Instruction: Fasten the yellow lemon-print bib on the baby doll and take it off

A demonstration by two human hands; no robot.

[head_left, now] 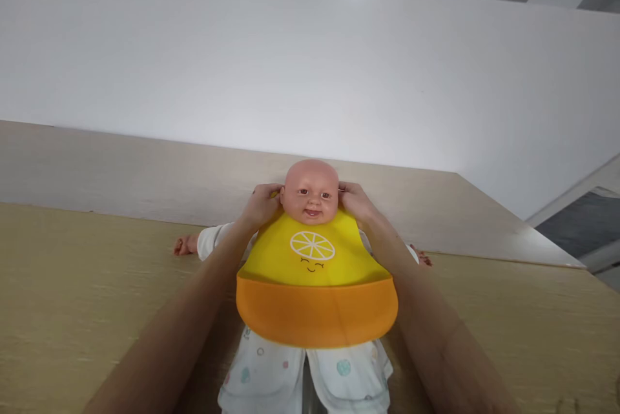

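Note:
A baby doll [312, 185] lies on its back, its head towards the wall and its arms spread sideways. Over its chest is a yellow bib [276, 249] with a white citrus slice, a smiling face and an orange catch pocket [317, 314] along the bottom. My left hand [263, 204] is closed on the bib's neck strap at one side of the doll's head, where a bit of yellow shows by the fingers. On the other side, my right hand [356, 199] is closed at the bib's neck edge. The fingertips of both hands are partly hidden behind the head.
The doll lies on a wooden tabletop [72, 285], with a paler strip of board [121, 162] behind it. A white wall panel [290, 65] rises at the back. Patterned white trousers [271, 369] cover the doll's legs.

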